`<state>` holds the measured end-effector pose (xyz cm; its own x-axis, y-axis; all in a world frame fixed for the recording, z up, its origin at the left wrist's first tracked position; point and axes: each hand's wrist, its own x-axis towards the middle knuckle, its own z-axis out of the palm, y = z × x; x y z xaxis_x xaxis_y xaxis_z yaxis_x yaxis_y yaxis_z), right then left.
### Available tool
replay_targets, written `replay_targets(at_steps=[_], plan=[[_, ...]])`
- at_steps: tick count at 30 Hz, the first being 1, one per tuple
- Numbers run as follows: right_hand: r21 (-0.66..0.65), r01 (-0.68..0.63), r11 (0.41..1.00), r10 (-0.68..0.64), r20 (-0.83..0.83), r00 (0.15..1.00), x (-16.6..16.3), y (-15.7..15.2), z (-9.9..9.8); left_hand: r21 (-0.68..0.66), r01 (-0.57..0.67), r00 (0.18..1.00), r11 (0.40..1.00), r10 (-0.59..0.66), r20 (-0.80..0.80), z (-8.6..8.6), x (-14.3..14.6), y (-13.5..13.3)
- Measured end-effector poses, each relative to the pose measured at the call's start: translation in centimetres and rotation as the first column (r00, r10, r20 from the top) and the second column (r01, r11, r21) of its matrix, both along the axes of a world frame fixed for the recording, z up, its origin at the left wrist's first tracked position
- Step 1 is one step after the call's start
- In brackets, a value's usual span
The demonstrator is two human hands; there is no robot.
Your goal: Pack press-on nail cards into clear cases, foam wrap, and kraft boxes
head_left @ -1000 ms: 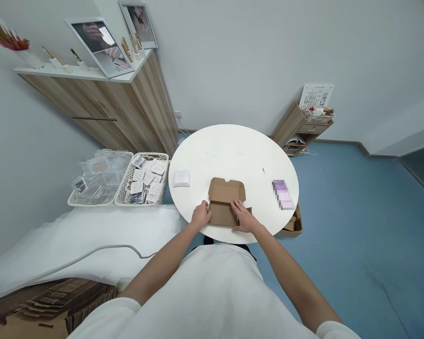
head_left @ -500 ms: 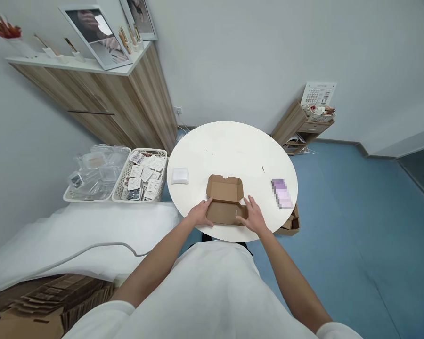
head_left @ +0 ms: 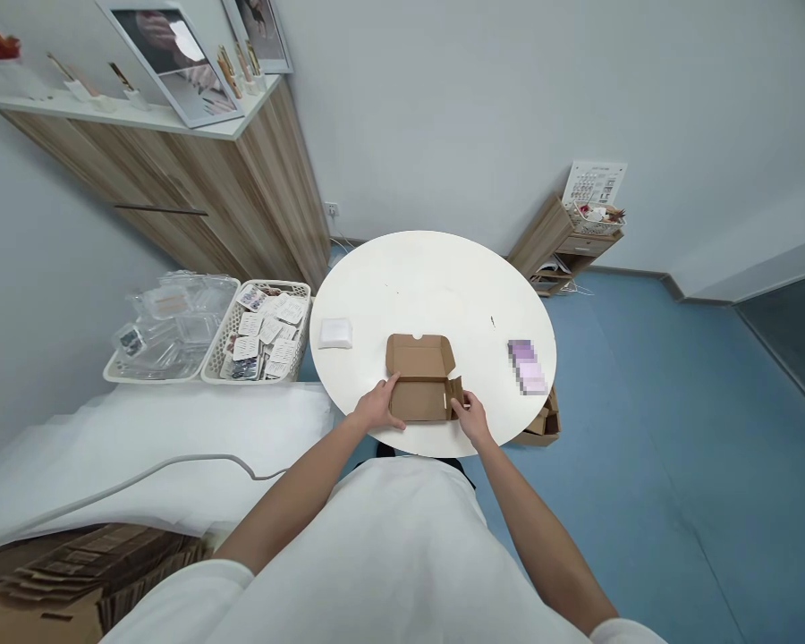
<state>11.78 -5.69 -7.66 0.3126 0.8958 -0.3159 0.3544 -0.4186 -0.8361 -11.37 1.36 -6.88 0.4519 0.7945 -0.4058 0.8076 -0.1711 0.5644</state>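
Note:
A brown cardboard box (head_left: 419, 399) lies unfolded on the white round table (head_left: 436, 277), its lid panel tilted up on the far side. My left hand (head_left: 377, 407) holds the box's left end, thumb on the near side and fingers along the far side. At the opposite end, my right hand (head_left: 471, 419) is closed on the right side flap, which stands partly upright. Part of that flap is behind the fingers. To the left rests a small white packet (head_left: 335, 333), apart from both hands.
A pixelated purple item (head_left: 527, 367) lies at the table's right. Beside the table on the left stand a basket of printed cards (head_left: 261, 335) and one of clear plastic packs (head_left: 174, 326). Flat cardboard stacks (head_left: 87, 572) fill the lower left. An open carton (head_left: 542, 427) sits below the table.
My right hand has gone from spread fingers at the box's right end to a grip on its side flap. That flap is now raised. My left hand stays on the left end.

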Motion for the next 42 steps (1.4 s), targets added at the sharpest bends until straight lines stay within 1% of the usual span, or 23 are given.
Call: replay_targets(at_steps=[3, 6, 9, 13, 17, 22, 26, 31, 35, 38, 42], plan=[[0.013, -0.079, 0.997, 0.078, 0.067, 0.995, -0.6, 0.1, 0.5, 0.009, -0.032, 0.999, 0.999, 0.032, 0.016, -0.1, 0.1, -0.3], [-0.025, -0.116, 0.993, 0.118, 0.122, 0.985, -1.0, 0.4, 0.6, 0.009, -0.046, 0.999, 0.999, 0.046, 0.026, 0.0, 0.1, -0.5], [-0.080, -0.084, 0.993, 0.096, 0.162, 0.982, -0.8, 1.1, 0.4, 0.009, -0.046, 0.998, 0.999, 0.046, 0.038, -0.1, 0.1, -0.6], [-0.177, -0.040, 0.983, 0.091, 0.287, 0.954, 0.1, 1.8, 0.0, 0.020, -0.026, 0.996, 0.999, 0.024, 0.083, -0.4, 0.8, -0.7], [-0.209, -0.026, 0.978, 0.105, 0.379, 0.919, 1.2, 1.7, -0.5, 0.005, -0.019, 0.991, 1.000, 0.018, 0.129, -0.7, 2.0, -1.3], [-0.207, -0.017, 0.978, 0.110, 0.447, 0.888, 2.2, 1.6, -1.3, -0.044, -0.105, 0.978, 0.993, 0.112, 0.176, -1.2, 3.0, -2.8], [-0.187, -0.007, 0.982, 0.082, 0.398, 0.914, 2.5, 2.0, -1.5, -0.056, -0.195, 0.947, 0.979, 0.203, 0.247, -1.7, 3.3, -3.9], [-0.145, 0.006, 0.989, 0.030, 0.243, 0.970, 3.2, 1.8, -0.9, -0.074, -0.301, 0.883, 0.951, 0.307, 0.354, -2.2, 3.7, -4.0], [-0.117, -0.015, 0.993, 0.025, 0.086, 0.996, 4.0, 1.0, -0.9, -0.073, -0.362, 0.860, 0.929, 0.363, 0.359, -2.5, 4.6, -3.8], [-0.117, -0.030, 0.993, 0.025, -0.049, 0.999, 4.9, 0.8, -1.2, -0.085, -0.395, 0.855, 0.915, 0.400, 0.330, -2.3, 5.7, -3.7], [-0.075, -0.020, 0.997, 0.014, -0.081, 0.997, 6.5, 1.9, -1.8, -0.091, -0.433, 0.848, 0.897, 0.440, 0.295, -2.1, 7.7, -2.7]])
